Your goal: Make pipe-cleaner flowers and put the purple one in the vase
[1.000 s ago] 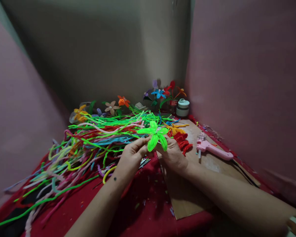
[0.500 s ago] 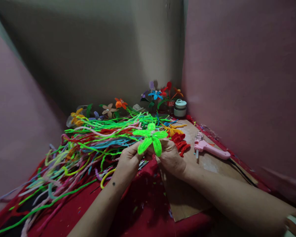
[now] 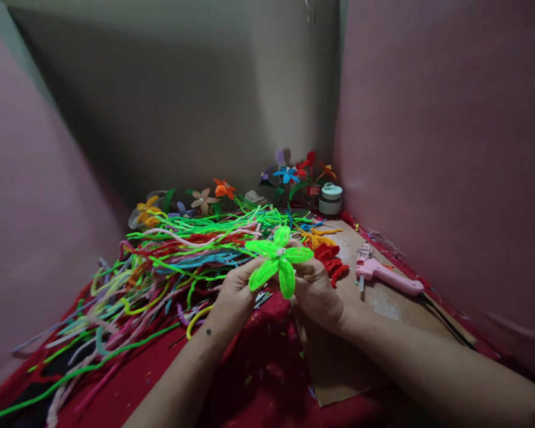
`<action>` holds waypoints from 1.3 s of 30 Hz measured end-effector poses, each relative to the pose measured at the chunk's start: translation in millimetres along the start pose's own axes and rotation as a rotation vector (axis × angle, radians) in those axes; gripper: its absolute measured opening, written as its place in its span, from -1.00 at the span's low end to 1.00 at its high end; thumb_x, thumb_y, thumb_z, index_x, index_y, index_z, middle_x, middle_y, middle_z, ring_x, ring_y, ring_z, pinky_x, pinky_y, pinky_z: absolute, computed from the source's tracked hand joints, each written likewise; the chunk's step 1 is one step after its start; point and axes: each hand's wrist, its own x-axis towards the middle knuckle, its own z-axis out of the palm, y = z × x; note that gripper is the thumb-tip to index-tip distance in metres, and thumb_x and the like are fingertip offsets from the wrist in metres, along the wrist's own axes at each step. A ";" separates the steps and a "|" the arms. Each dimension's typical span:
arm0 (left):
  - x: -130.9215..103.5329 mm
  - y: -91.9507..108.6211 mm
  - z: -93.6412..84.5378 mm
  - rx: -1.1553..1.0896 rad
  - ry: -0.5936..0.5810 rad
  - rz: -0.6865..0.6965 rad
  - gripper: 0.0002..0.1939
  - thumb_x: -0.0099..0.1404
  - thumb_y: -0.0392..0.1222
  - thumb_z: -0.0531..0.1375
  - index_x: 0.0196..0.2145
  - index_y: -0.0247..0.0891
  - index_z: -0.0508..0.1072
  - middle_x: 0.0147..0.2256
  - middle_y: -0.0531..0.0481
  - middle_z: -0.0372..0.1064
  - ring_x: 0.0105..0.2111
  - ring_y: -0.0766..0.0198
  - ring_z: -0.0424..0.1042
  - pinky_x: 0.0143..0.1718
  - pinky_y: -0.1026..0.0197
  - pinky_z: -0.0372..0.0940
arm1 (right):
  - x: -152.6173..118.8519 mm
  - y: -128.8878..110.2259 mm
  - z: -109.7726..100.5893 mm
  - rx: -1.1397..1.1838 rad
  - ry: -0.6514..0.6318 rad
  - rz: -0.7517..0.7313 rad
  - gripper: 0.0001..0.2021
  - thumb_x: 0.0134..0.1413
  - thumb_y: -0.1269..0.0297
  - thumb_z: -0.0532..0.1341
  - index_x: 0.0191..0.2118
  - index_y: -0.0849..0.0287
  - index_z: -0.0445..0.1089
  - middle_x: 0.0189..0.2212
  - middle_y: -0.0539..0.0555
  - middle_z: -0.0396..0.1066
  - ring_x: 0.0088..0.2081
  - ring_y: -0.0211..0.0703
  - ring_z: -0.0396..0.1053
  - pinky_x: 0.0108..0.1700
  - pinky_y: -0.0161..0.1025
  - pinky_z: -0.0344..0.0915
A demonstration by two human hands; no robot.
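A bright green pipe-cleaner flower [image 3: 280, 261] with a pale centre faces me, held up between both hands. My left hand [image 3: 241, 285] is closed at its lower left petal, fingers partly hidden behind the flower. On the other side my right hand [image 3: 317, 291] is closed too, its fingertips tucked behind the right petals. Whatever stem the fingers pinch is out of sight. Just below the flower, a small metallic tool, partly covered, lies by my left hand.
Loose pipe cleaners [image 3: 196, 255] in many colours heap up on the left. A pink glue gun [image 3: 390, 276] lies on a brown board [image 3: 339, 368] at right, near red pipe-cleaner pieces [image 3: 330, 261]. Finished flowers [image 3: 288, 173] and a lidded jar [image 3: 330, 199] stand at the back.
The green flower appears slightly larger and turned a little, still between both hands. The whole scene has shifted slightly right and down with the camera.
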 end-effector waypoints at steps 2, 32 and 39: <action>-0.2 -0.9 -0.7 -0.014 0.008 -0.003 -0.86 0.14 -0.20 0.19 -0.39 -0.28 0.54 -0.45 0.07 0.43 -0.45 0.29 0.28 -0.34 0.30 0.20 | -0.5 -3.2 1.8 -0.045 0.003 -0.069 -0.92 -0.03 0.34 0.27 -0.38 0.01 0.49 -0.40 0.06 0.40 -0.22 -0.05 0.35 -0.10 -0.07 0.27; -1.5 2.8 3.0 -0.101 0.068 -0.005 -0.83 0.08 -0.12 0.23 -0.47 -0.28 0.49 -0.49 0.04 0.34 -0.43 0.29 0.24 -0.30 0.28 0.22 | -2.4 -7.5 4.7 -0.038 0.007 -0.077 -0.91 -0.02 0.35 0.27 -0.34 0.04 0.50 -0.33 0.09 0.41 -0.13 -0.04 0.35 -0.07 -0.07 0.29; -1.2 -0.1 0.3 -0.141 0.047 -0.008 -0.89 0.06 -0.19 0.26 -0.51 -0.28 0.49 -0.52 0.07 0.33 -0.48 0.34 0.23 -0.38 0.32 0.19 | -3.4 -9.0 3.7 -0.107 0.025 -0.032 -0.93 -0.04 0.31 0.28 -0.35 0.04 0.47 -0.28 0.07 0.41 -0.10 -0.07 0.32 0.01 -0.08 0.25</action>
